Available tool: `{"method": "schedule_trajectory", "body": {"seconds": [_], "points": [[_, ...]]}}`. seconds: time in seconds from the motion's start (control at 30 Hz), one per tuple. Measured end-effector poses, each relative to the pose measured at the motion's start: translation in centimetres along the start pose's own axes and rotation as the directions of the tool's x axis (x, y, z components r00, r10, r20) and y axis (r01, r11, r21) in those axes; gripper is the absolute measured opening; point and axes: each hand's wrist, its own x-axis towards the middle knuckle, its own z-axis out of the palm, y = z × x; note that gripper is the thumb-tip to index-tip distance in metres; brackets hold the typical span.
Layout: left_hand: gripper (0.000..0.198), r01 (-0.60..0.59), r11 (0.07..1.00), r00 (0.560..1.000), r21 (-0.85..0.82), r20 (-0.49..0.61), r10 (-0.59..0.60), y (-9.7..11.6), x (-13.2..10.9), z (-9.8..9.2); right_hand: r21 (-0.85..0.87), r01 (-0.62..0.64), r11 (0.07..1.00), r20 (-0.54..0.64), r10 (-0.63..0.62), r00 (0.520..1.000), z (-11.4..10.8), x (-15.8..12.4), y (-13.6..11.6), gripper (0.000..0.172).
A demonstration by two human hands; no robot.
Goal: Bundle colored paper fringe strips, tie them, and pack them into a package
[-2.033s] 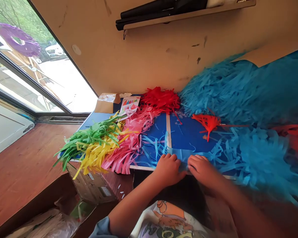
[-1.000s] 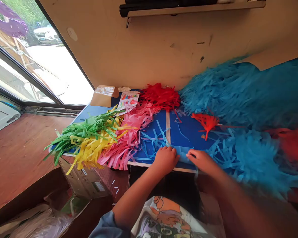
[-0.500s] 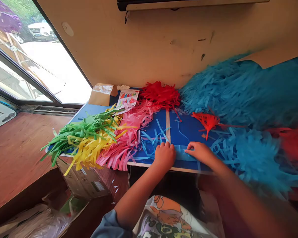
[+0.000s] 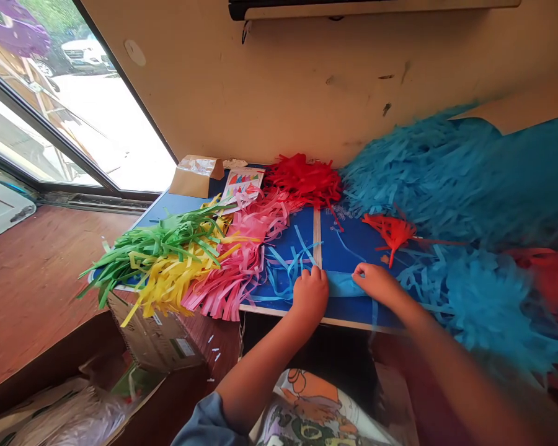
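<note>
A sheet of blue tissue paper (image 4: 341, 284) lies along the front of the blue table, its fringed strips (image 4: 279, 272) spreading out to the left. My left hand (image 4: 310, 290) is closed over the paper where the fringe meets the uncut band. At the other end of that band, my right hand (image 4: 374, 282) pinches the edge between thumb and fingers. Behind the right hand lies a small red tissue tassel (image 4: 390, 230). A pile of blue fringed tissue (image 4: 474, 297) sits to the right of it.
Green (image 4: 158, 244), yellow (image 4: 172, 275) and pink tassels (image 4: 242, 260) overhang the table's left front. Red fringe (image 4: 304, 179) and a large blue heap (image 4: 437, 173) line the wall. A printed card (image 4: 244, 183) stands behind; an open cardboard box (image 4: 153, 334) is on the floor.
My right hand has shifted slightly right along the blue tissue, and the band between my hands looks a little longer and tauter. My left hand stays over the paper. The view has shifted slightly.
</note>
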Motion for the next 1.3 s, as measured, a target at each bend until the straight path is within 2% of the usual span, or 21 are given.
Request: {"method": "schedule_trajectory", "body": {"seconds": [0.27, 0.5, 0.67, 0.8, 0.87, 0.9, 0.97, 1.03, 1.13, 1.3], "points": [[0.024, 0.038, 0.999, 0.999, 0.012, 0.021, -0.038, -0.1, 1.3, 0.2, -0.107, -0.059, 0.993, 0.002, 0.059, 0.998, -0.1, 0.1, -0.9, 0.025], [0.021, -0.045, 0.998, 0.999, 0.036, 0.009, 0.044, -0.7, 2.7, 0.6, -0.209, -0.114, 0.971, -0.074, 0.1, 0.992, 0.6, 0.0, -1.9, 0.03], [0.02, -0.161, 0.985, 0.979, 0.069, -0.113, 0.168, -2.2, 2.6, -0.4, -0.32, -0.141, 0.937, -0.27, 0.053, 0.962, 0.8, -1.7, -3.0, 0.034], [0.033, -0.075, 0.995, 0.963, 0.062, -0.256, 0.089, -2.2, 0.9, -0.8, -0.385, -0.128, 0.914, -0.373, -0.027, 0.927, 0.6, -2.5, -3.1, 0.026], [0.04, -0.121, 0.993, 0.943, 0.0, -0.314, 0.115, -1.1, -0.2, -0.2, -0.4, -0.126, 0.908, -0.396, -0.048, 0.917, 0.6, -2.5, -3.0, 0.024], [0.046, -0.209, 0.977, 0.931, -0.039, -0.313, 0.186, -0.4, -0.6, 0.3, -0.404, -0.126, 0.906, -0.405, -0.053, 0.913, 0.7, -2.5, -3.0, 0.024], [0.063, -0.405, 0.907, 0.899, -0.116, -0.234, 0.371, 1.1, -1.2, 1.5, -0.408, -0.126, 0.904, -0.415, -0.061, 0.908, 0.8, -2.4, -2.9, 0.022], [0.078, -0.479, 0.862, 0.878, -0.165, -0.117, 0.465, 1.9, -1.1, 2.4, -0.409, -0.123, 0.904, -0.419, -0.066, 0.906, 0.9, -2.3, -2.9, 0.019], [0.089, -0.425, 0.893, 0.904, -0.147, -0.019, 0.427, 1.2, -0.1, 2.7, -0.407, -0.122, 0.905, -0.425, -0.07, 0.902, 1.1, -2.4, -2.9, 0.02], [0.095, -0.202, 0.979, 0.979, -0.029, 0.024, 0.203, -3.3, 2.2, 1.8, -0.386, -0.112, 0.916, -0.438, -0.075, 0.896, 1.0, -2.2, -2.9, 0.026]]}}
